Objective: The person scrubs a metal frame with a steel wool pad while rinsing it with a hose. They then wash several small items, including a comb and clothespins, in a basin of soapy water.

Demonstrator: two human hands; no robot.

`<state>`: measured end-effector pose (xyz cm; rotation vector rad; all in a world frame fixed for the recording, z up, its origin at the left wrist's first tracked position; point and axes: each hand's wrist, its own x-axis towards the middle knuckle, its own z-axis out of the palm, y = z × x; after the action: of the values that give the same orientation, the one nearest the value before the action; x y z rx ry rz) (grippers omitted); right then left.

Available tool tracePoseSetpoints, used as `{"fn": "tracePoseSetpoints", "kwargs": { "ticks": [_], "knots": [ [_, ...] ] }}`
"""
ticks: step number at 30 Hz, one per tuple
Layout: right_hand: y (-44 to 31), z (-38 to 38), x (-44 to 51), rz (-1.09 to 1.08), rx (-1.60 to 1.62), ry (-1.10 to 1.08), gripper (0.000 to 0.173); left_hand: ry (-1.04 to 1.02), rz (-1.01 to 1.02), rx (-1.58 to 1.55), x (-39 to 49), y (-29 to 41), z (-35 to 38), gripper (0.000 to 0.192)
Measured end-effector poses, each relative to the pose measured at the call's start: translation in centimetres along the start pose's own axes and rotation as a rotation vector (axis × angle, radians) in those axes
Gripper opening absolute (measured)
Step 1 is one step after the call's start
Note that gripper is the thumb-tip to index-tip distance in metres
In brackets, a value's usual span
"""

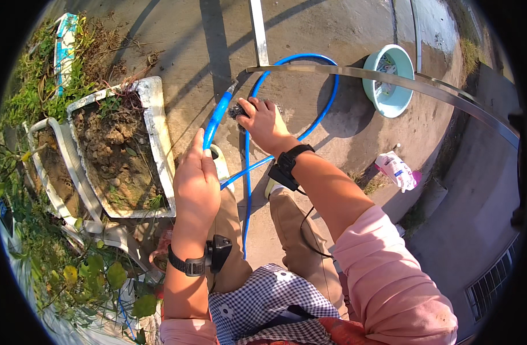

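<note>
My left hand (198,183) is closed around a blue hose (217,116) just behind its end. Clear water (234,85) comes out of the hose tip, which points away from me. My right hand (265,129) reaches just right of the hose, palm down. Its fingers curl over a dark grey, rough clump (237,111) that looks like a steel wool scourer and is partly hidden under them. A metal rail (298,69) with a metal post (259,34) lies just beyond both hands. The rest of the hose loops over the concrete and crosses itself near my feet.
At the left are soil-filled white foam planter boxes (155,112) and leafy plants (95,269). A pale blue basin (397,108) holding small items stands at the right, behind the rail. A pink-and-white plastic packet (396,170) lies on the concrete floor (345,146), near a wall (466,202).
</note>
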<state>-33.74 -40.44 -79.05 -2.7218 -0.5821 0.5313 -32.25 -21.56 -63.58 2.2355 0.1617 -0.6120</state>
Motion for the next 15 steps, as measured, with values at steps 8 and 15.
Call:
{"fn": "tracePoseSetpoints", "kwargs": {
  "ticks": [8, 15],
  "knots": [
    [-1.7, -2.8, -14.2, 0.633, 0.452, 0.288, 0.053, -0.049, -0.223, -0.152, -4.1, 3.3, 5.0, 0.038],
    [-0.8, -1.2, -20.9, 0.832, 0.673, 0.419, 0.054, 0.066, -0.133, -0.144, -4.6, 3.5, 8.5, 0.037]
  ]
}}
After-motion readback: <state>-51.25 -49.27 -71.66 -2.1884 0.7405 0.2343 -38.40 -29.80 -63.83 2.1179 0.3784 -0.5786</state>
